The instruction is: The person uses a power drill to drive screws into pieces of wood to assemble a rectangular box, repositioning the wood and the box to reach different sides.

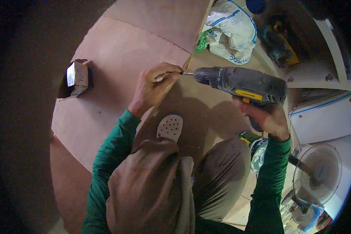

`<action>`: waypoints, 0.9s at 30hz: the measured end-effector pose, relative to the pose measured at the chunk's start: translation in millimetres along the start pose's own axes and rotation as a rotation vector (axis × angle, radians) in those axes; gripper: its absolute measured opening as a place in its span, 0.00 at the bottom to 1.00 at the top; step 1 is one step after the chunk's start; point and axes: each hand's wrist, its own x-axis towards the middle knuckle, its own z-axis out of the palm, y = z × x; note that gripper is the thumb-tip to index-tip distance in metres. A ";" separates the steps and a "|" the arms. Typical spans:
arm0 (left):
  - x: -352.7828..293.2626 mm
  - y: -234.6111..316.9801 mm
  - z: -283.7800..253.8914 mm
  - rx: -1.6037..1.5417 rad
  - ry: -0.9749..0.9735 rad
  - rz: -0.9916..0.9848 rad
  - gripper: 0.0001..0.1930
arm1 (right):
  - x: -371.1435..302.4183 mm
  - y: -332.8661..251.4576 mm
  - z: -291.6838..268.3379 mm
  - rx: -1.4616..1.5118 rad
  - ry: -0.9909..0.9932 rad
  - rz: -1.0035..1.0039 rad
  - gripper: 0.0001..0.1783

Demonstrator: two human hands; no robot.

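A black-and-grey cordless drill with a yellow label (245, 84) is held level over the floor beside a broad pinkish-tan wooden panel (119, 64), its slim metal bit (187, 73) pointing left toward the panel's edge. The right hand (271, 119) has its fingers wrapped around the drill's grip. The left hand (150, 84) has its thumb and forefinger pinched together on a small dark piece (181, 71) at the bit's tip, perhaps a screw, though it is too small to be sure. An open brown cardboard box (80, 76) sits on the panel, well apart from both hands; its contents are hidden.

The work seems to be at the lining-up stage: drill and piece appear brought together, while driving the piece in looks left to do. Whether other fasteners are already set along that edge cannot be told
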 end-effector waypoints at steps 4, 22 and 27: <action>4.6 2.7 -1.4 -0.004 -0.040 -0.073 0.08 | 10.6 11.6 -3.8 0.033 -0.038 -0.131 0.20; 54.2 -53.4 1.6 -0.026 -0.036 0.038 0.08 | 104.5 -141.7 12.6 -0.941 -0.462 -0.593 0.25; 54.8 -47.4 6.2 -0.022 -0.049 0.059 0.09 | 118.6 -143.1 17.4 -0.991 -0.537 -0.581 0.26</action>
